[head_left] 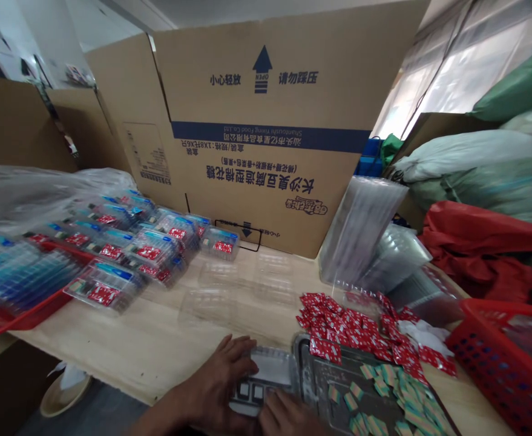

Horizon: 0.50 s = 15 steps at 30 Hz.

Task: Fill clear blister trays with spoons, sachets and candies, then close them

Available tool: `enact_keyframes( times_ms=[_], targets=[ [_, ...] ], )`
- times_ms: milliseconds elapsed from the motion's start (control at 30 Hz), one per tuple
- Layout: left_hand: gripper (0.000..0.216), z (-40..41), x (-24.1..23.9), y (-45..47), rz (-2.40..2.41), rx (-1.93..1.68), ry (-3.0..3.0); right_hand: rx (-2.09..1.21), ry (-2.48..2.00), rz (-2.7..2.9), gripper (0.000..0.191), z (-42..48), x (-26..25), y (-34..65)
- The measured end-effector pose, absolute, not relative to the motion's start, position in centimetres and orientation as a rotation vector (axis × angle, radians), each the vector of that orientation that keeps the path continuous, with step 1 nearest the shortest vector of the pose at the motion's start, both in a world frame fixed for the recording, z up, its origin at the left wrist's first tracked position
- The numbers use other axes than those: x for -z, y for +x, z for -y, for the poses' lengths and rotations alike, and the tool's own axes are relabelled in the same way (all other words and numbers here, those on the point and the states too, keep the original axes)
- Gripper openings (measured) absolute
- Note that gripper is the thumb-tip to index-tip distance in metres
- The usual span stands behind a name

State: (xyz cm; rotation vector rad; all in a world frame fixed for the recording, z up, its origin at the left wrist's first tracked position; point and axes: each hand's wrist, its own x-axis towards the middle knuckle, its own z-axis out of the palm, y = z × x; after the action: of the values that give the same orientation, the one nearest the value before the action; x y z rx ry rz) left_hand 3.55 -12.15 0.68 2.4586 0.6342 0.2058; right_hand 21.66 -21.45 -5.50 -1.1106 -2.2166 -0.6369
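My left hand (218,380) lies on the left side of a clear plastic blister tray (268,370) at the near edge of the wooden table (166,339), fingers curled over it. My right hand (288,415) presses on the tray's near right corner; only its knuckles show. The tray holds small dark square pieces in its pockets. Just right of it a metal tray (308,372) carries several small green-and-tan packets (384,393). A pile of small red packets (351,330) lies behind that tray.
Filled clear packs (157,251) are stacked at the left, some in a red basket (29,312). Empty clear trays (238,284) lie mid-table. A large cardboard box (256,133) stands behind, a stack of clear blisters (365,233) leans right, and another red basket (506,369) sits at the far right.
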Motion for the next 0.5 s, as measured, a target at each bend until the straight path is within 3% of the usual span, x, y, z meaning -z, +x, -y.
enact_keyframes(
  times_ms=[233, 367, 500],
  targets=[
    [0.072, 13.6, 0.7, 2.3, -0.703, -0.39, 2.284, 0.419, -1.253, 2.262, 0.012, 21.3, 0.7, 23.3],
    [0.097, 14.9, 2.0, 1.5, -0.749, -0.424, 2.275, 0.316, -1.224, 2.253, 0.014, 21.3, 0.4, 23.2],
    [0.093, 14.8, 0.6, 0.6, -0.799, -0.566, 2.221, 0.099, -1.18, 2.24, 0.015, 21.2, -2.5, 24.1]
  ],
)
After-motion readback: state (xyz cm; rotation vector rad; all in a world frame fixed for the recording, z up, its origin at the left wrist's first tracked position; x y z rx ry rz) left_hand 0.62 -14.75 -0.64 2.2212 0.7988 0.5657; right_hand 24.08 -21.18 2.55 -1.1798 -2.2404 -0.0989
